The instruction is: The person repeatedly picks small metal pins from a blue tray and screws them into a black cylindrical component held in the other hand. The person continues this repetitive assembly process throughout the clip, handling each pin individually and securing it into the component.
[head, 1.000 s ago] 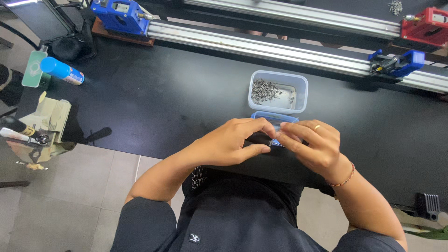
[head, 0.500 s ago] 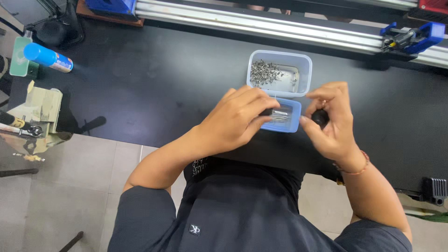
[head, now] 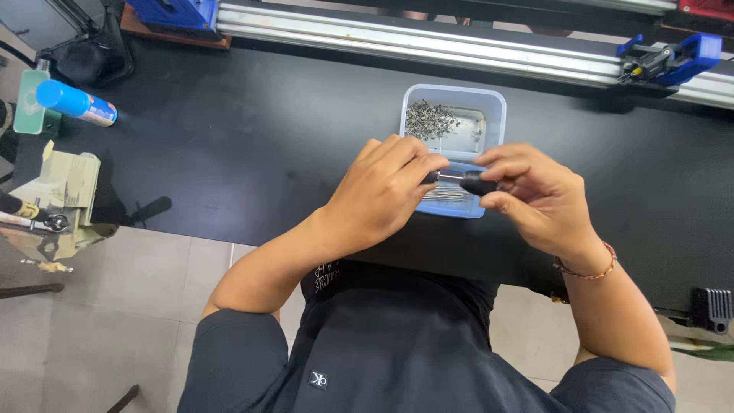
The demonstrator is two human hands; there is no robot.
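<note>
Black tool [head: 475,182] between both hands' fingertips.

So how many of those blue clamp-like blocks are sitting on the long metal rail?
2. One blue block sits at the rail's left end, cut off by the top edge; the other is at its right end. More may lie outside the picture.

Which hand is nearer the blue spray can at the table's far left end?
Left. The left hand is mid-table, well right of the blue spray can; the right hand lies farther right still.
</note>
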